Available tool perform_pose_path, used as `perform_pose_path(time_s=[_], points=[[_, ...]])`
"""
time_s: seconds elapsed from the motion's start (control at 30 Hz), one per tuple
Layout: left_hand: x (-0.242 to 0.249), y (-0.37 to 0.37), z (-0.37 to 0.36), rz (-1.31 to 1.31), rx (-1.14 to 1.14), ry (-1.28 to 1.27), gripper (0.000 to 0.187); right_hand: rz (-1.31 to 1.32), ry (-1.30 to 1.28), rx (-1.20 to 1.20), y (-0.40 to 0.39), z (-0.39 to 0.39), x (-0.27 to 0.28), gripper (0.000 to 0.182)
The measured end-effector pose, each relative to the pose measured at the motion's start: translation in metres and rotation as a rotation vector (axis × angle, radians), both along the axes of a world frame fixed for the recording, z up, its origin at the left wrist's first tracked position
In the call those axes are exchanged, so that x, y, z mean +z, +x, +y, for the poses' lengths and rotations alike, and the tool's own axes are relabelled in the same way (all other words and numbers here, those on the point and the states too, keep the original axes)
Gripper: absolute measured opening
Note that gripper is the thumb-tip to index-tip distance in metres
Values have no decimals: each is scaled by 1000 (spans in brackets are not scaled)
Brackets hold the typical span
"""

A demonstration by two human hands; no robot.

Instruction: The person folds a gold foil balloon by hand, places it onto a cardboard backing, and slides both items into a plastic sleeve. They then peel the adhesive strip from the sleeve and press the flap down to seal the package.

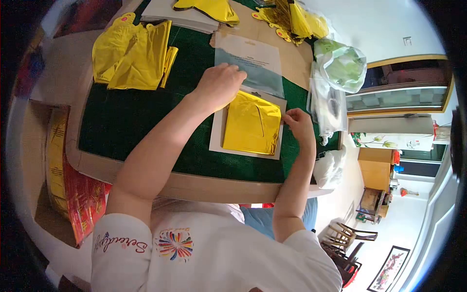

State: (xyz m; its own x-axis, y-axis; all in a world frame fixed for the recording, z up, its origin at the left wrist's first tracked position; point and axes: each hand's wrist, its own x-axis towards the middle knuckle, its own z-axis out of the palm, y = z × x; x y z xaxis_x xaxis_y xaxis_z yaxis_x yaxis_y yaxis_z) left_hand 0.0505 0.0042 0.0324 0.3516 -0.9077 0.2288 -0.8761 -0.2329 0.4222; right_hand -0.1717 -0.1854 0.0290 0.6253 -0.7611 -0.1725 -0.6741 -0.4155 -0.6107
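Observation:
A folded gold foil piece (251,124) lies on a white card (217,136) on the green mat. Beyond the card, a clear plastic bag (255,70) with a printed white top lies flat, its near edge meeting the card's far edge. My left hand (219,86) is closed at the bag's near left corner, above the foil's upper left; its thumb is mostly hidden. At the card's right edge, my right hand (298,125) pinches the border between thumb and fingertips.
Gold foil pieces (134,58) lie at the mat's far left, and more foil (296,22) at the far right. White sheets (180,17) are stacked at the back. A green and white plastic bag (340,65) and clear bags (328,107) line the table's right side.

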Motion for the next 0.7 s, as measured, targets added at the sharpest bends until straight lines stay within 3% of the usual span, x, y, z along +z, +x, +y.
perform_pose_path(time_s=[0.17,0.23,0.7], points=[[-6,1,0,16,0,-20,11,-139,83,-51,3,2,-3,17],[-13,1,-3,-16,17,-156,8,-152,100,-58,5,2,-3,16],[-6,-4,-3,5,-14,-48,13,-138,102,-37,7,6,-5,18]])
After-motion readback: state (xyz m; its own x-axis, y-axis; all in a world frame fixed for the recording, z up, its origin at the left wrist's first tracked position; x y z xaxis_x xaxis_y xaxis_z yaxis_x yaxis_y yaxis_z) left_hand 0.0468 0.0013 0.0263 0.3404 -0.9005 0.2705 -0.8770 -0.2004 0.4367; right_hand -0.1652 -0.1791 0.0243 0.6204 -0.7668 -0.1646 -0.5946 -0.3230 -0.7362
